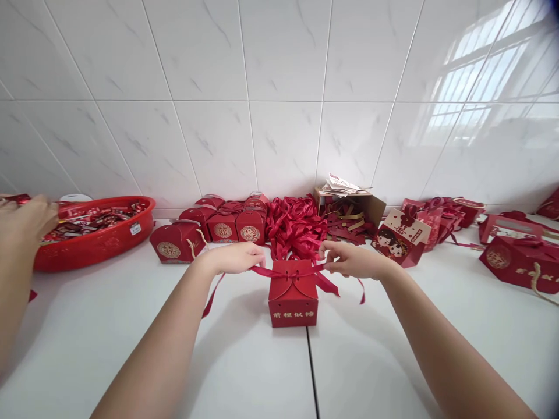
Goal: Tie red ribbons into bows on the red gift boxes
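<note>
A small red gift box with gold characters stands on the white table in front of me. A red ribbon runs across its closed top flaps. My left hand pinches the ribbon's left end, fingers closed. My right hand pinches the right end, fingers closed. Both hands hold the ribbon taut just above the box. Loose ribbon tails hang down on both sides.
A heap of red ribbons and several closed red boxes line the tiled wall. A red basket of wrapped sweets sits left, another person's hand at it. An open cardboard carton and more red boxes lie right.
</note>
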### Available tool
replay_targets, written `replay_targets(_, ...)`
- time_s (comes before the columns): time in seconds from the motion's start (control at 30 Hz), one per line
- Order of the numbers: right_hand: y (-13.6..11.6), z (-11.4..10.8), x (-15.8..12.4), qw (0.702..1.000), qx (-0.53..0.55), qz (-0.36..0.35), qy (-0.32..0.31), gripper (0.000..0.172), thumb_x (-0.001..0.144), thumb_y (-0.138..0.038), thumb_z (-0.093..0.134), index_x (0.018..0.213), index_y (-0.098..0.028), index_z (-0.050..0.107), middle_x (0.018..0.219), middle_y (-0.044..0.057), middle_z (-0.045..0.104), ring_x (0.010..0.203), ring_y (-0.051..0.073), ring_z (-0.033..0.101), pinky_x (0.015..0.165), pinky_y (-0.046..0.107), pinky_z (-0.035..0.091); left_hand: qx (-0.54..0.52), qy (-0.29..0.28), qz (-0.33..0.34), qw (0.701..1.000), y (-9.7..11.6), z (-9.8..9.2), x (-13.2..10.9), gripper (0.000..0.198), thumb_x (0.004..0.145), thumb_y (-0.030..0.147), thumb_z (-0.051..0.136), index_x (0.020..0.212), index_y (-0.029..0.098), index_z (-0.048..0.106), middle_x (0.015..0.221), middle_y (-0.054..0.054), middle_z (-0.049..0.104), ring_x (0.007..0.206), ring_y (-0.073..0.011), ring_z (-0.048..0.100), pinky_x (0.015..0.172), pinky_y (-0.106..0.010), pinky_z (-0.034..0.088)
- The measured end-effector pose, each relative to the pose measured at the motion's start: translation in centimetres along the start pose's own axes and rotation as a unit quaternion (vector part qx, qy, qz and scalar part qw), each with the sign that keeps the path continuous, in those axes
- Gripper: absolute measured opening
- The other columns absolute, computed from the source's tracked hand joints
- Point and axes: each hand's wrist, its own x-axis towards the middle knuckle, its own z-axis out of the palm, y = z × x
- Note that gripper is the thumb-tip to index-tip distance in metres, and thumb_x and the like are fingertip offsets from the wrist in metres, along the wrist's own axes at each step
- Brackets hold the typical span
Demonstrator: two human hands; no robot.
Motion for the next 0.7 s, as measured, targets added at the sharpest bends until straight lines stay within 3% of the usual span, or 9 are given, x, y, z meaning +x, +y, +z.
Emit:
replay_targets(0.07,-0.2,-0.3,-0.3,0.999,0.005,-0.033,0.033,0.020,0.081,-0.042,0.058,0.080,-0.023,0.051,0.077,-0.003,0.053,0.065,0.011,0.046,0.058,0.024,0.037,0.016,0.015,-0.005,1.000,-0.3,-0.1,0.2,0.022,0.078,0.039,0.049,0.082,0.021,0.062,0.088,-0.004,0.063,0.074,-0.0183,0.053,0.059,-0.025,0.035)
replay_targets(0.17,-0.7,-0.8,-0.8,0.999,-0.003,-0.049,0.010,0.033,0.082,-0.051,0.055,0.070,-0.021,0.053,0.066,-0.004,0.044,0.059,0.011,0.038,0.054,0.025,0.032,0.027,-0.013,-0.004,1.000,-0.5,0.1,0.6,0.018,0.070,0.035,0.058,0.078,0.021,0.067,0.078,-0.003,0.064,0.070,-0.0179,0.054,0.056,-0.024,0.034)
replay_targets(0.3,-1.0,-0.5,-1.1,0.996,-0.079,-0.040,-0.026,0.031,0.078,-0.038,0.058,0.054,-0.020,0.055,0.058,-0.002,0.042,0.052,0.011,0.034,0.050,0.027,0.028,0.018,-0.056,0.027,0.998,-0.1,0.3,0.3,0.016,0.066,0.033,0.062,0.071,0.022,0.072,0.066,0.000,0.059,0.059,-0.0130,0.046,0.049,-0.022,0.028)
replay_targets(0.37,-1.3,0.4,-0.8,0.992,-0.127,-0.010,0.011,0.029,0.072,-0.026,0.060,0.044,-0.020,0.052,0.051,-0.002,0.038,0.047,0.010,0.031,0.047,0.027,0.025,0.002,-0.085,0.064,0.994,0.4,0.3,-0.1,0.018,0.068,0.036,0.062,0.072,0.023,0.074,0.063,0.001,0.055,0.055,-0.0110,0.040,0.047,-0.022,0.026)
replay_targets(0.43,-1.7,1.6,-0.2,0.984,-0.152,0.024,0.085,0.029,0.068,-0.019,0.058,0.041,-0.020,0.049,0.046,-0.002,0.033,0.044,0.010,0.027,0.046,0.028,0.022,-0.028,-0.120,0.126,0.984,1.0,0.3,-0.3,0.024,0.074,0.039,0.059,0.079,0.023,0.076,0.060,0.001,0.051,0.054,-0.0104,0.036,0.047,-0.022,0.026)
replay_targets(0.53,-2.4,3.1,0.9,0.969,-0.156,0.035,0.190,0.027,0.073,-0.019,0.053,0.046,-0.020,0.053,0.049,0.000,0.040,0.047,0.013,0.034,0.048,0.029,0.025,-0.089,-0.129,0.211,0.965,1.7,0.5,-0.2,0.031,0.082,0.044,0.054,0.086,0.022,0.076,0.060,0.001,0.051,0.058,-0.0110,0.038,0.051,-0.022,0.031)
replay_targets(0.6,-2.7,3.6,1.4,0.963,-0.137,-0.001,0.233,0.026,0.077,-0.022,0.052,0.052,-0.019,0.060,0.059,0.003,0.050,0.056,0.014,0.043,0.053,0.028,0.032,-0.129,-0.100,0.223,0.961,2.1,0.8,0.1,0.037,0.083,0.047,0.053,0.072,0.019,0.073,0.061,0.000,0.053,0.061,-0.0111,0.040,0.056,-0.022,0.034)
replay_targets(0.7,-2.8,3.8,1.5,0.962,-0.033,-0.115,0.247,0.026,0.080,-0.031,0.057,0.060,-0.018,0.067,0.072,0.003,0.058,0.066,0.014,0.050,0.059,0.026,0.038,-0.187,-0.035,0.199,0.961,2.4,1.2,0.5,0.044,0.080,0.052,0.056,0.055,0.016,0.061,0.057,0.001,0.047,0.057,-0.0101,0.035,0.056,-0.024,0.033)
